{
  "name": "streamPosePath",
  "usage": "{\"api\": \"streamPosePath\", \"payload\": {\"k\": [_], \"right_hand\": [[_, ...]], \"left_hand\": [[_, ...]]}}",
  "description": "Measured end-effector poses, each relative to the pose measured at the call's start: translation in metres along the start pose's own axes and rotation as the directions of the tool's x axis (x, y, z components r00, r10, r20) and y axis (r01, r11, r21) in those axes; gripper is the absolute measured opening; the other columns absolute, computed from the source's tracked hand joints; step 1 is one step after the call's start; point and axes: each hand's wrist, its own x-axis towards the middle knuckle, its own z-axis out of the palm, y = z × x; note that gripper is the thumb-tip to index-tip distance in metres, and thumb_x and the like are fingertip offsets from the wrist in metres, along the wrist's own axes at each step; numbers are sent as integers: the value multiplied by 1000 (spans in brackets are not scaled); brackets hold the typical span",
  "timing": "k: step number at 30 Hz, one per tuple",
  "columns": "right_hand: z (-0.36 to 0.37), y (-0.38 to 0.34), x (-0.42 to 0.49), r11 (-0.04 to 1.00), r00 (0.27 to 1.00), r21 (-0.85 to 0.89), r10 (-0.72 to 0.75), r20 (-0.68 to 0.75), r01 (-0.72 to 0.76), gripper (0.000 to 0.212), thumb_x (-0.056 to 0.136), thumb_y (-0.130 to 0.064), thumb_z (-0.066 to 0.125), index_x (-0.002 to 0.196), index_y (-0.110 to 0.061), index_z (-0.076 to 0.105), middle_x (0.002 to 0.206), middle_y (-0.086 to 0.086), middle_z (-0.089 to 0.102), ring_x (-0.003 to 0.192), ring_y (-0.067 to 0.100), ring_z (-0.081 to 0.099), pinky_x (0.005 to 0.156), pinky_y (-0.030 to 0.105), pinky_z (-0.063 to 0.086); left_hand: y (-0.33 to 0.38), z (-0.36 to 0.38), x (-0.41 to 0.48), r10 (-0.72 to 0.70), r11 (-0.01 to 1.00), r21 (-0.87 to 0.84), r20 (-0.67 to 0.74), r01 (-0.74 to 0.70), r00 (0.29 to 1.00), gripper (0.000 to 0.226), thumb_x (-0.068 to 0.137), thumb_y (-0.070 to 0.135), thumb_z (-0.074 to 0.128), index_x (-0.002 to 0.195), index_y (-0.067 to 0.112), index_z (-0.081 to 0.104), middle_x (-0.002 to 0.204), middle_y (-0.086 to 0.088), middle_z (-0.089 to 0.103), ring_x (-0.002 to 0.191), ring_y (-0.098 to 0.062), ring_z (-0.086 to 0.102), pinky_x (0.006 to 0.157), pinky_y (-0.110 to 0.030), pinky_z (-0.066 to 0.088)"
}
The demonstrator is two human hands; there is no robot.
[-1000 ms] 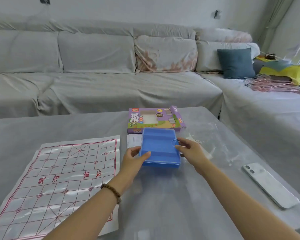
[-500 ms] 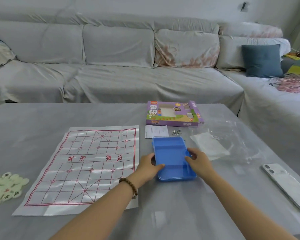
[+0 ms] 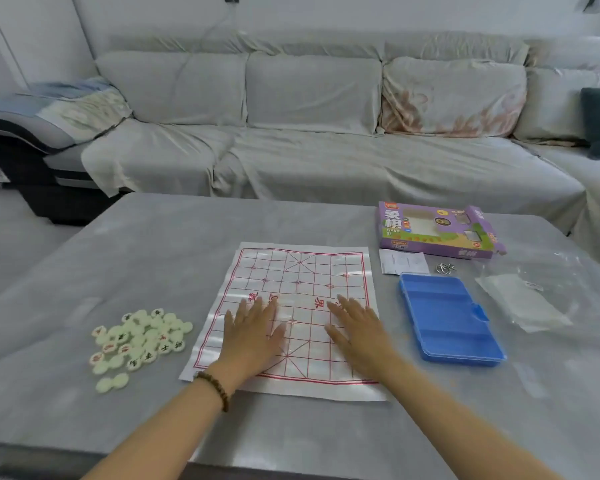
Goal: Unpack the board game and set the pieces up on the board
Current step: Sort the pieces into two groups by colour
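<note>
I see my two forearms come in from the near edge of the table, and the left one has a bead bracelet at the wrist. My left hand lies flat on the board, palm down, fingers spread and holding nothing. My right hand lies flat on the board just beside it, also palm down with fingers apart and nothing in it. The two hands are near each other but do not touch. The board is a thin white sheet with a red grid and red characters, and both hands press on its near half; its far half is bare. To the left of my left hand, off the board, there is a loose heap of pale round pieces with red or black marks, some face down. To the right of my right hand, just beside the edge of the board, is the blue tray, with no pieces in it. Further right of it lies a clear plastic bag. Beyond the tray I see a small paper slip and some small metal rings; what they are I cannot tell. Beyond these is the purple box, lying flat. Behind the table stands a covered sofa.
</note>
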Motion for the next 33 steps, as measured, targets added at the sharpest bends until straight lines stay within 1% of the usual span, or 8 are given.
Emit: {"api": "streamPosePath", "payload": {"k": [2, 4, 9, 15, 20, 23, 26, 33], "right_hand": [[19, -10, 9, 998, 1000, -59, -19, 19, 20, 103, 62, -76, -26, 149, -30, 6, 158, -6, -1, 145, 15, -5, 116, 35, -4], [31, -15, 17, 996, 1000, -88, -8, 25, 10, 117, 48, -77, -38, 149, -31, 0, 158, -6, -6, 145, 15, -9, 116, 35, -6], [36, -21, 28, 993, 1000, -115, -10, 29, 13, 103, 58, -76, -30, 148, -34, -5, 157, -9, -11, 144, 14, -13, 114, 33, -11], [25, -51, 34, 995, 996, -47, -85, -29, 84, 54, 97, -48, 22, 148, -31, 11, 157, -11, 2, 145, 10, -2, 116, 28, -5], [41, -130, 57, 949, 954, 100, -296, -47, 299, 49, 99, -42, 25, 147, -32, 18, 156, -14, 9, 144, 6, 5, 112, 22, 0], [65, -167, 75, 925, 935, 139, -345, -86, 354, 49, 100, -45, 21, 146, -28, 24, 155, -10, 18, 143, 7, 11, 113, 21, 2], [85, -180, 84, 934, 942, 140, -315, -114, 330, 61, 93, -49, 8, 146, -24, 26, 155, -8, 21, 143, 6, 12, 114, 20, 1], [94, -179, 94, 959, 958, 6, -285, -32, 285, 79, 80, -53, -12, 149, -22, 9, 157, -10, 4, 144, 4, -1, 114, 22, -8]], "left_hand": [[-17, 4, -2, 4, 1000, 19, 29, -4, 1000, 58, 98, 50, 16, 150, 30, -1, 158, 2, -10, 144, -26, -12, 116, -48, -6], [-29, 5, 0, 14, 999, 40, 21, -15, 1000, 58, 98, 50, 15, 149, 31, -4, 157, 4, -14, 144, -25, -15, 116, -47, -8], [-43, 5, 7, 24, 999, 45, 1, -24, 1000, 59, 97, 53, 12, 149, 32, -7, 156, 4, -17, 143, -23, -19, 115, -44, -13], [-85, -21, -9, 58, 996, -57, -182, -69, 982, 55, 98, 49, 18, 150, 30, 9, 158, 6, -1, 145, -17, -9, 116, -35, -6], [-159, -36, -45, -91, 990, 96, -119, 102, 989, 58, 91, 56, 5, 147, 40, 5, 158, 8, -1, 145, -24, -8, 116, -45, -5], [-165, -25, -50, -20, 997, 74, -71, 25, 997, 66, 80, 65, -3, 144, 50, 2, 158, 11, -2, 144, -26, -10, 114, -51, -8], [-158, -17, -39, 64, 996, 65, -69, -60, 996, 47, 97, 53, 12, 143, 51, 1, 157, 13, -4, 144, -25, -14, 112, -53, -12], [-183, -22, -15, 44, 996, 86, -95, -36, 994, 46, 100, 42, 10, 145, 47, 0, 157, 14, -9, 144, -26, -15, 113, -50, -15]]}}
